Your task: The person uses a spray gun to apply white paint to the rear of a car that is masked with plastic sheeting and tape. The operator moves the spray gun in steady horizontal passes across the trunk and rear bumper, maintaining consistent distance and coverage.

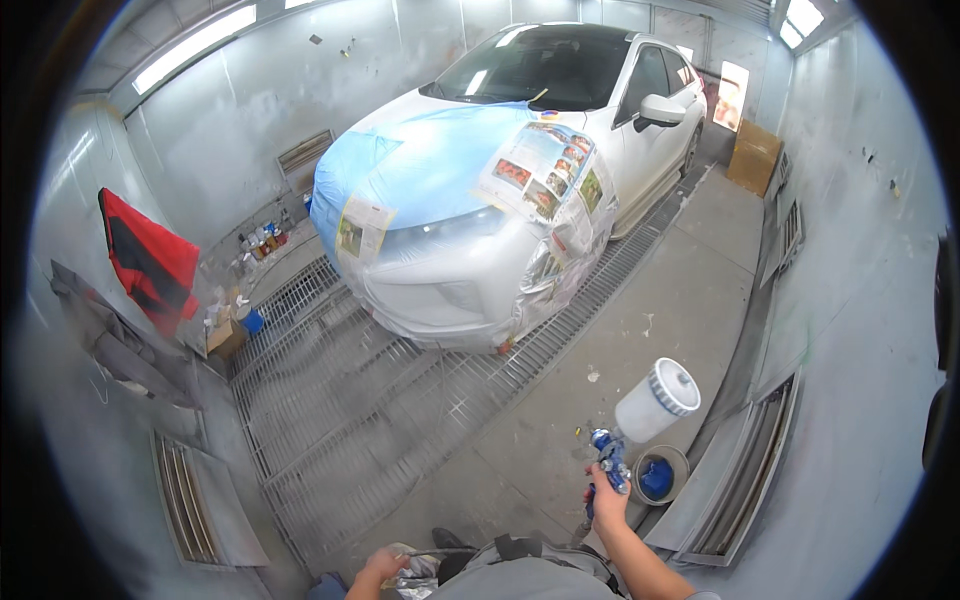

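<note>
My right hand point(606, 500) is wrapped round the handle of a spray gun point(612, 458) with a blue body, held low at the right. A whitish cup point(655, 402) with a ribbed lid sits on top of the gun, tilted to the right. Near the lower edge, my left hand point(384, 564) is closed round a thin dark hose point(440, 551) that runs in front of my body. Crinkled silvery material point(416, 577) shows beside this hand. Ahead stands a white car point(655, 150); blue film point(430, 165) and newspaper sheets point(540, 170) cover its hood and front corner, while the pale bumper point(430, 290) is exposed.
A bucket point(682, 480) with blue contents stands on the floor just right of the gun. Metal floor grating point(330, 430) lies before the car. Cans point(265, 240) and a cardboard box point(226, 338) line the left wall, below a red-and-black cloth point(150, 255). Another carton point(755, 158) stands far right.
</note>
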A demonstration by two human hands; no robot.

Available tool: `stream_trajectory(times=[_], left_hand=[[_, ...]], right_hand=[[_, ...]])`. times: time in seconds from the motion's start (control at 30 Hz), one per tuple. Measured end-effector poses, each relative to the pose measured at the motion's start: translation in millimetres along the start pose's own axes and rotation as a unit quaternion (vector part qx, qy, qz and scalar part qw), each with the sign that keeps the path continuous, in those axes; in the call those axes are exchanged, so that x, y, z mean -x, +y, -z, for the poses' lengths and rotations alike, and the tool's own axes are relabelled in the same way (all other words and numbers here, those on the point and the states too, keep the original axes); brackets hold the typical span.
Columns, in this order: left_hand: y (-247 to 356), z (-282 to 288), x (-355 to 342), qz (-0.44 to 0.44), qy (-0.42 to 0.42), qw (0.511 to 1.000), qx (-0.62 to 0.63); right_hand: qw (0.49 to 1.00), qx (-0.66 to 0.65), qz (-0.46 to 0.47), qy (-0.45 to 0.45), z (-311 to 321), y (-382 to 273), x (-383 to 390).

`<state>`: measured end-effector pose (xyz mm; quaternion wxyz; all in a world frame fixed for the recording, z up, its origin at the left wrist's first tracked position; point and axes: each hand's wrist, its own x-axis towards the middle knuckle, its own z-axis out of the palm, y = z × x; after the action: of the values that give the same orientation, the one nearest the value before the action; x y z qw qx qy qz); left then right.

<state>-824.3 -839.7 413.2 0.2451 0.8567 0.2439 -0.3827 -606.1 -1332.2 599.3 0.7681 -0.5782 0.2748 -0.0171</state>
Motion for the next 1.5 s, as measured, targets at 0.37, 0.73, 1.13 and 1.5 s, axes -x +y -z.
stream_trajectory(times=[0.37,0.73,1.13,1.5], left_hand=[[16,-47,21,-0.01,-0.042,0.999,-0.022],[28,-61,54,0.015,0.012,1.0,0.009],[-13,-116,90,0.057,0.008,0.994,0.092],[-49,-89,136,0.084,0.043,0.986,0.141]], right_hand=[[0.999,-0.046,-0.001,0.027,66,-14,-12],[0.999,-0.023,-0.015,-0.028,70,-14,-10],[0.998,0.011,-0.032,-0.056,38,-10,1],[0.993,0.061,-0.02,-0.103,-60,17,35]])
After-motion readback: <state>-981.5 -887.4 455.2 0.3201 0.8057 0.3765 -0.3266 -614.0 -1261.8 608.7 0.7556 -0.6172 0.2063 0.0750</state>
